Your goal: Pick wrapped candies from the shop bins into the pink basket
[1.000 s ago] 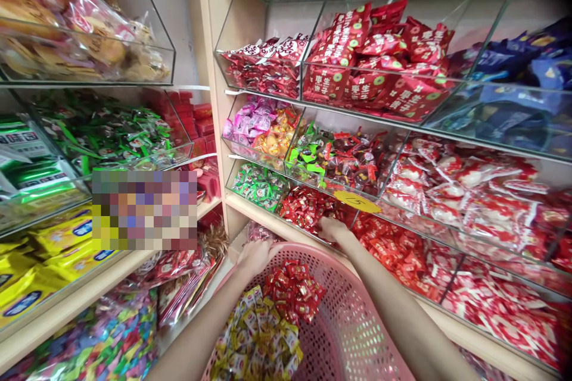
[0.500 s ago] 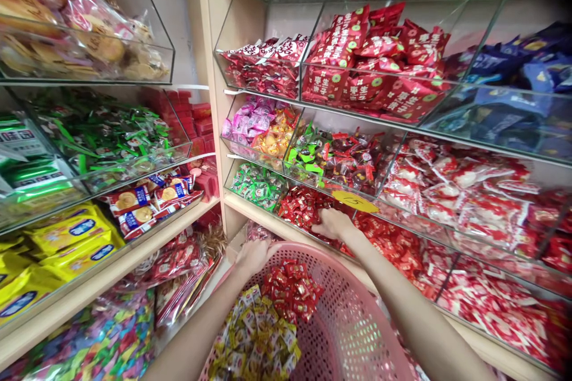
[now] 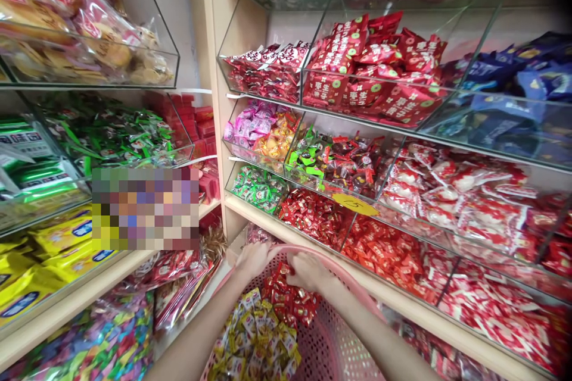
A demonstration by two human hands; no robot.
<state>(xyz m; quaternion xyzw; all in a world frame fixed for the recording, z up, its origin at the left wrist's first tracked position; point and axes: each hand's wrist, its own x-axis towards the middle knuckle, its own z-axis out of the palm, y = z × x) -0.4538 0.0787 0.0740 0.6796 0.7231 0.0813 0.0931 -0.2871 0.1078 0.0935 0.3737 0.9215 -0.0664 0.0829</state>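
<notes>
A pink perforated basket (image 3: 353, 315) holds yellow-wrapped candies (image 3: 257, 339) and a smaller pile of red-wrapped candies (image 3: 290, 300). My left hand (image 3: 254, 259) grips the basket's far left rim, fingers curled over it. Above the red pile, inside the basket, is my right hand (image 3: 308, 271), its fingers bent down with red candies at the fingertips; how many it holds is hidden. Behind the basket, a bin of red candies (image 3: 313, 214) lies on the low shelf, beside green-wrapped candies (image 3: 257, 187).
Clear shelf bins hold red bags (image 3: 379, 65), blue bags (image 3: 527, 77) and red-white candies (image 3: 456, 190). A yellow price tag (image 3: 356, 203) hangs on a bin edge. The wooden shelf edge (image 3: 286, 226) runs behind the basket. Yellow packets (image 3: 67, 238) fill the left shelf.
My right hand has moved from the shelf bin of red candies down and left into the basket. My left hand stays on the rim.
</notes>
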